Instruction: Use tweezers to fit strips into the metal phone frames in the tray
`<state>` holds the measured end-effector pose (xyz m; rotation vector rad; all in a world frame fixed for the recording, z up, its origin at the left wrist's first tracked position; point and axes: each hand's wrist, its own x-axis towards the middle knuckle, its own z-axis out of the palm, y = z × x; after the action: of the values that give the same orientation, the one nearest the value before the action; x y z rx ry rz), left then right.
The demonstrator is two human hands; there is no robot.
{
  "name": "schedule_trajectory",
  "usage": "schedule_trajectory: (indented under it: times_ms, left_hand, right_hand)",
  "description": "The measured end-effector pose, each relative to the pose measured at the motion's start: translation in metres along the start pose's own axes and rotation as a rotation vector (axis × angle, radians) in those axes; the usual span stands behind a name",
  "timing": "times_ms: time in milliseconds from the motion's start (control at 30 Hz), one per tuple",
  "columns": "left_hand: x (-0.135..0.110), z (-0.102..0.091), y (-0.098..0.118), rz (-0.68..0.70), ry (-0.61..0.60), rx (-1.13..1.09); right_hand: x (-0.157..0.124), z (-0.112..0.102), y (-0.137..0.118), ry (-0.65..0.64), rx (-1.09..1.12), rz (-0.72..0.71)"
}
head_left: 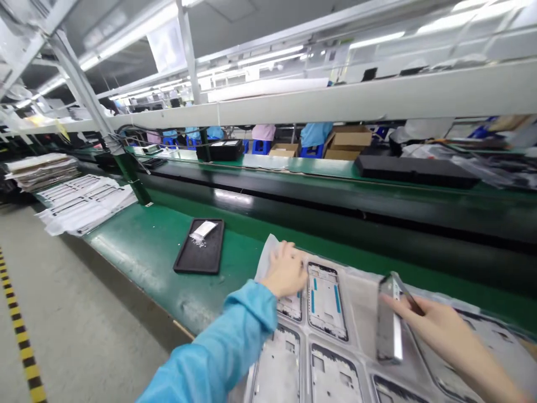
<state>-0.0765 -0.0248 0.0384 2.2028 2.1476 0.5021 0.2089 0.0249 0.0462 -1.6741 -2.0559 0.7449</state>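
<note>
A clear plastic tray [304,330] with moulded pockets lies in front of me, and flat phone frames [327,302] with dark rims sit in several of its pockets. The frame nearest the middle carries blue strips. At the tray's far left corner, my left hand [287,270] is bent over the upper end of another phone frame [291,307]; its fingertips are blurred and partly hidden, so what they grip does not show. My right hand [428,319] is closed on phone frames [389,322], held tilted up on edge above the tray's right part; their number is unclear.
A black shallow tray [198,263] holding a small white packet [205,230] lies on the green bench [159,240]. Stacked trays with frames [86,201] stand farther left. A dark channel [268,207] runs behind the bench. A metal post [130,170] rises at left.
</note>
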Motion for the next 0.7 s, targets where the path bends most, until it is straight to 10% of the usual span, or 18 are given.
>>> schedule_trajectory:
  times_ms: [267,700]
  left_hand:
    - [-0.082,-0.063,-0.185,-0.513,0.203,0.095]
    - [-0.067,-0.056,-0.196,-0.484,0.119,0.191]
  right_hand:
    - [0.023,0.054,-0.011,-0.167,-0.245,-0.266]
    - [-0.018,0.016,0.014,0.030,-0.174,-0.278]
